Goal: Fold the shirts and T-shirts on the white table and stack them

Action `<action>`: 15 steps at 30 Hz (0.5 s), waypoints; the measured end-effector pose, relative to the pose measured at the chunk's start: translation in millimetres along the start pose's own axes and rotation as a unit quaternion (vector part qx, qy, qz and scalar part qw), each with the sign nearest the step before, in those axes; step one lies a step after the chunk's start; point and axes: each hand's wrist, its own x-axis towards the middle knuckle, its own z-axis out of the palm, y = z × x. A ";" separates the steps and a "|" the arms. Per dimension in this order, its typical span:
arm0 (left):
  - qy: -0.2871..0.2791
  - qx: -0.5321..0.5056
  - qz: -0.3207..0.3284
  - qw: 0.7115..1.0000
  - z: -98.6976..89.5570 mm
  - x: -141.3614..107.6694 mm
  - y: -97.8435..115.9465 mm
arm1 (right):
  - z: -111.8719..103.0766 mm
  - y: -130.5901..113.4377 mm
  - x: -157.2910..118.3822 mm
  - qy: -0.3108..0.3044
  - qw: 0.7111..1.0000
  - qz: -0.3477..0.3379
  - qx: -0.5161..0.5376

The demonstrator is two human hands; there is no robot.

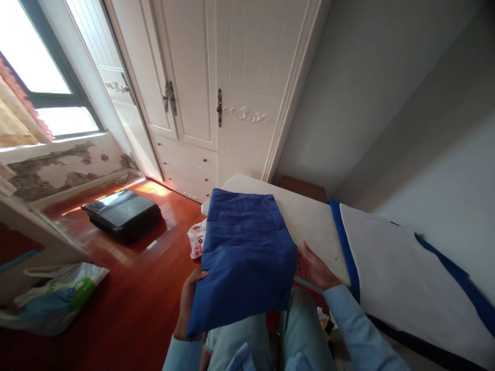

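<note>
Folded blue garment held across the tabletop's left end

A folded blue garment [247, 252] of smooth, lightly creased cloth spans the left end of the tabletop [309, 214], its near part extending over the person's lap. It is a rough rectangle, with a stitched band and a small round button [270, 197] at the far edge. The left hand [191, 288] grips its left edge, thumb flat on top and the other fingers hidden beneath. The right hand [315, 265] meets its right edge, thumb raised; how tightly those fingers close, I cannot tell. The tabletop is pale and scuffed, with a rounded far corner. On its right part lies a flat white cloth [398, 263] bordered in blue. Beyond it stands a white panelled wardrobe [247, 56] with raised scrolls. Left of it, a ribbed black suitcase [126, 211] lies on the glossy reddish floor [154, 283].
</note>
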 end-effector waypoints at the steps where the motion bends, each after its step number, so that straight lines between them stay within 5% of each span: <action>1: 0.006 0.001 0.010 1.000 -4.4 1.1 3.4 | 0.6 -11.9 8.3 -0.003 1.000 0.005 0.016; 5: 0.020 -0.007 0.041 0.999 -13.4 2.7 11.9 | 3.7 -56.3 54.7 -0.002 0.999 0.021 0.048; 10: 0.066 0.007 0.047 0.997 -8.6 0.8 16.5 | 13.9 -103.3 137.3 0.090 0.996 0.028 0.000; 15: 0.066 0.025 -0.036 0.997 2.3 -3.8 17.6 | 36.5 -134.5 198.8 0.083 0.990 0.015 -0.111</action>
